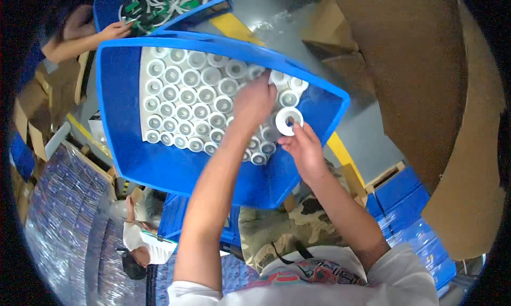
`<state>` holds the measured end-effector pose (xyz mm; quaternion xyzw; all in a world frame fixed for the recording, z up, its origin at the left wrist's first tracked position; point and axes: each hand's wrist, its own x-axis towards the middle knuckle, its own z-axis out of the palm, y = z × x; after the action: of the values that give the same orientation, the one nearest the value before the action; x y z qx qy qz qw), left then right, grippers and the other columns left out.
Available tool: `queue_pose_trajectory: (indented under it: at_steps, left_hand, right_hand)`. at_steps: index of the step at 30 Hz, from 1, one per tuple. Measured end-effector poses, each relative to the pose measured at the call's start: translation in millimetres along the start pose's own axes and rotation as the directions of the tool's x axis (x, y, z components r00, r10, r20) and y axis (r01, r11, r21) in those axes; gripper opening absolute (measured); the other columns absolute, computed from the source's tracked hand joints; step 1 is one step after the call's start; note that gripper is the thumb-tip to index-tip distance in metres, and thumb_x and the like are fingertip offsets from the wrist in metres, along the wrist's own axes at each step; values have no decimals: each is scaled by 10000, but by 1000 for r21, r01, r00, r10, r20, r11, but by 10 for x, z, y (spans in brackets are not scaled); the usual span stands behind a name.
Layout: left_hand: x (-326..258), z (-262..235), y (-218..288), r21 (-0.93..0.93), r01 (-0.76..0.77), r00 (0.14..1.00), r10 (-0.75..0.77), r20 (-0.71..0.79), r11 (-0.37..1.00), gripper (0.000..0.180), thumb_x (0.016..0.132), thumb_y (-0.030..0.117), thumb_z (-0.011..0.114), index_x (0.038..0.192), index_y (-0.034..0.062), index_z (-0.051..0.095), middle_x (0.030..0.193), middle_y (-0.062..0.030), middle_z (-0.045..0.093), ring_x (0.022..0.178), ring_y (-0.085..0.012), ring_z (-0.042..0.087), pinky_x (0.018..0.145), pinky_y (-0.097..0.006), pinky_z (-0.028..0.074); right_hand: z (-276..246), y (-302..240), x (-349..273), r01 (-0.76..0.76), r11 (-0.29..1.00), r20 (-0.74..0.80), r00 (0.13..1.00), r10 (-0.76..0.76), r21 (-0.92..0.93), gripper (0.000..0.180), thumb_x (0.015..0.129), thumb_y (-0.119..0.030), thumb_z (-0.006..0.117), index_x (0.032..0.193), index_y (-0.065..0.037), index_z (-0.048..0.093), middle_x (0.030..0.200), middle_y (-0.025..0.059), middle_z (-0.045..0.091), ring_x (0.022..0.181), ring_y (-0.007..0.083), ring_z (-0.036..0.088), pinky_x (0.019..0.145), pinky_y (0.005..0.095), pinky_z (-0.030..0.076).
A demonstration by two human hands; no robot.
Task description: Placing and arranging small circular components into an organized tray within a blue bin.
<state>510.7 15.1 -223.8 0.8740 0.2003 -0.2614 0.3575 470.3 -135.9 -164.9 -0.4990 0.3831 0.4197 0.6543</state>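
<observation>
A blue plastic bin (122, 109) is in front of me, with rows of white round parts (183, 112) standing close together on a white sheet. Each part has a pale rim around a hollow centre. Over the far right rows reaches my left hand (255, 101), smeared by motion, its fingertips down among the parts and hard to make out. At the bin's right side, my right hand (307, 151) pinches one white ring-shaped part (282, 127) by its lower edge, its round opening facing up.
Beyond the bin stands another blue bin (194, 10) holding green and white pieces, with another person's hand (114, 32) at its left side. Large cardboard sheets (410, 66) rise at the right. Wrapped stacks (69, 210) and another person in white (141, 242) are at lower left.
</observation>
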Motion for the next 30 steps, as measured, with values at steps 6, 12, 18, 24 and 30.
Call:
queue_pose_trajectory:
  at_steps: [6, 12, 18, 24, 30]
  left_hand:
    - [494, 527, -323, 506, -321, 906, 415, -81, 801, 150, 690, 125, 539, 809, 56, 598, 670, -123, 623, 533, -283, 606, 536, -422, 505]
    - [703, 669, -613, 497, -384, 816, 538, -211, 778, 286, 751, 125, 492, 997, 23, 598, 1003, -217, 592, 905, -375, 580, 799, -460, 472]
    - [629, 442, -387, 543, -438, 828, 556, -67, 717, 264, 790, 120, 466, 1005, 32, 593, 1059, -203, 582, 1003, -357, 540, 874, -452, 424]
    - [400, 197, -229, 575, -411, 907, 381, 179, 707, 284, 747, 123, 527, 1013, 83, 615, 993, -144, 618, 920, -301, 581, 792, -389, 463]
    - [287, 68, -299, 530, -547, 823, 533, 196, 649, 248, 781, 118, 494, 999, 50, 592, 1051, -186, 589, 922, -349, 570, 805, -433, 463]
  right_hand:
    - [77, 18, -214, -87, 979, 37, 996, 82, 184, 307, 931, -272, 455, 1196, -118, 459, 1074, 25, 566, 906, 155, 565, 756, 294, 411]
    - [-30, 90, -369, -145, 989, 87, 986, 141, 41, 325, 944, -220, 431, 1232, -68, 430, 1086, 56, 566, 862, 168, 598, 730, 276, 443]
    - [-281, -53, -435, -96, 985, 91, 990, 110, -143, 325, 940, -195, 433, 1228, -44, 429, 1061, 75, 581, 846, 159, 606, 718, 269, 460]
    - [-468, -187, -446, 110, 957, 115, 990, -81, -270, 308, 934, -160, 440, 1202, -10, 428, 1061, 71, 578, 836, 141, 608, 714, 250, 451]
    - [-550, -195, -419, 154, 962, 129, 983, -127, -227, 313, 925, -133, 461, 1203, 5, 421, 1072, 80, 572, 851, 137, 598, 731, 252, 457]
